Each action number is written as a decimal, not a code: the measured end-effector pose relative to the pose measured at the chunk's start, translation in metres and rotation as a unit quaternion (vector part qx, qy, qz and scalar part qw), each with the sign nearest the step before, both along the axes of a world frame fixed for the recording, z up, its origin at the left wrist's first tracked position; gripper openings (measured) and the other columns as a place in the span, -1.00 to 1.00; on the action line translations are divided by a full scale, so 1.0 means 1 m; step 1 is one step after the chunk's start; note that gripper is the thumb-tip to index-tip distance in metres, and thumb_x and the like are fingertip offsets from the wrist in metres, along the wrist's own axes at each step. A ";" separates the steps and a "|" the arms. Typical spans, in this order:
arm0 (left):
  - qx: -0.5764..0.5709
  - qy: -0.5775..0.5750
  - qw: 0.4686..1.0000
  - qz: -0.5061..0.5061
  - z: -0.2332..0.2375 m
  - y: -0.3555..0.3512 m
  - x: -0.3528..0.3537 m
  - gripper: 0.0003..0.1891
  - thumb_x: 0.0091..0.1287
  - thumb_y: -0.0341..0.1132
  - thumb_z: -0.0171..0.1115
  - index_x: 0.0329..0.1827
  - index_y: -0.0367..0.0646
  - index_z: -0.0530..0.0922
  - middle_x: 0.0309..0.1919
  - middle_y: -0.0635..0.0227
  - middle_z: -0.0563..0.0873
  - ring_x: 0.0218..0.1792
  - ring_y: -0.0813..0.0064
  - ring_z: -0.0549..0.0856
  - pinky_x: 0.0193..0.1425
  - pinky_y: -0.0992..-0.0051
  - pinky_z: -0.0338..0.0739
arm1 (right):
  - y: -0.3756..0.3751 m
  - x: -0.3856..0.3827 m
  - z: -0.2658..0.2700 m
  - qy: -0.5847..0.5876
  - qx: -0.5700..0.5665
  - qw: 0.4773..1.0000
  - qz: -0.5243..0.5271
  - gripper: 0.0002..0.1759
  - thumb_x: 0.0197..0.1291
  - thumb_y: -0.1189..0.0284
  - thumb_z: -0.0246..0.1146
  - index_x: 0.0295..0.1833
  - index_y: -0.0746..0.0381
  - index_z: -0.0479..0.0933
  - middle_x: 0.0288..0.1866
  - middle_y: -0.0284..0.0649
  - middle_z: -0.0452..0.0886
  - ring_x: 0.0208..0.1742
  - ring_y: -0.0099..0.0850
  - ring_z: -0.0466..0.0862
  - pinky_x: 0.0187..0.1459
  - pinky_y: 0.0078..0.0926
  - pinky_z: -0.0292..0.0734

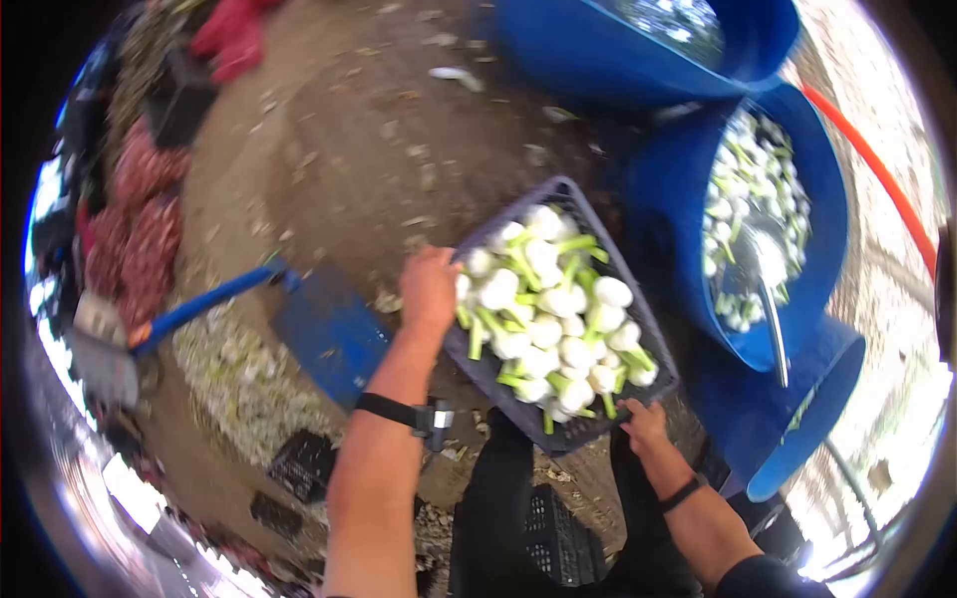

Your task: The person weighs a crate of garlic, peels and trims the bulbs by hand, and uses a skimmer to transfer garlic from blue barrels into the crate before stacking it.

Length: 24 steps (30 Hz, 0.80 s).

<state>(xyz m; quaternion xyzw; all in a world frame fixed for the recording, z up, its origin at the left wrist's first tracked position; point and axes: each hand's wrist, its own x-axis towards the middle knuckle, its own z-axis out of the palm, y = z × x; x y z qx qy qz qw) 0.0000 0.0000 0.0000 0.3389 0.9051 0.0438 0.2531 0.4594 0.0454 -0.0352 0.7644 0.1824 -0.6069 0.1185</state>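
Dirt floor; mid-frame, left hand (429, 289) & right hand (646, 424) clamp dark plastic lattice crate (566, 189), full w/ white green-stalked bulbs (548, 319); more sit in blue plastic tub (663, 209), upper right.

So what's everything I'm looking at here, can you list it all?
crate: one, dark plastic, centre, held up off the ground
bulbs: many, white with green stalks, heaped in the crate
tubs: three, blue, top and right; the top one holds water, the middle one more bulbs in water
hose: one, orange, right edge
shovel: one, blue, on the ground at left
sacks: several, red mesh, far left
small crates: at least two, black, ground at lower left
left hand: grips the crate's left rim; black wrist strap
right hand: grips the crate's near corner; black wristband
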 end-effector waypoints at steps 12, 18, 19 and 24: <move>0.185 -0.027 0.910 0.369 -0.032 -0.246 0.078 -0.72 0.30 -0.22 0.28 -0.13 -0.30 0.64 -0.32 0.00 0.66 -0.27 -0.02 0.65 -0.17 0.15 0.49 | 0.114 -0.149 0.100 0.140 0.293 0.872 0.367 -0.84 0.18 0.48 0.22 -0.13 0.28 0.55 -0.36 -0.28 0.65 -0.34 -0.49 0.62 -0.26 -0.48 0.50; 0.126 -0.071 0.833 0.535 -0.010 -0.390 0.039 -0.68 0.29 -0.21 0.30 -0.24 -0.40 0.60 -0.33 -0.09 0.68 -0.25 -0.11 0.68 -0.16 0.13 0.51 | 0.041 -0.307 0.064 0.171 0.257 0.741 0.597 -0.73 0.17 0.35 0.25 -0.15 0.34 0.55 -0.38 -0.07 0.68 -0.30 -0.23 0.70 -0.19 -0.26 0.53; 0.122 -0.037 0.827 0.547 -0.024 -0.415 0.034 -0.67 0.29 -0.20 0.31 -0.25 -0.41 0.59 -0.37 -0.09 0.68 -0.27 -0.09 0.68 -0.18 0.14 0.50 | 0.027 -0.333 0.056 0.177 0.251 0.720 0.622 -0.73 0.17 0.34 0.26 -0.15 0.35 0.55 -0.36 -0.04 0.68 -0.29 -0.19 0.71 -0.17 -0.24 0.53; 0.145 -0.002 0.772 0.618 -0.072 -0.511 0.007 -0.71 0.30 -0.23 0.32 -0.27 -0.36 0.58 -0.47 0.01 0.64 -0.41 0.15 0.64 -0.26 0.18 0.46 | -0.038 -0.427 0.000 0.196 0.272 0.659 0.673 -0.70 0.16 0.33 0.30 -0.13 0.35 0.55 -0.29 0.02 0.68 -0.22 -0.12 0.71 -0.14 -0.18 0.52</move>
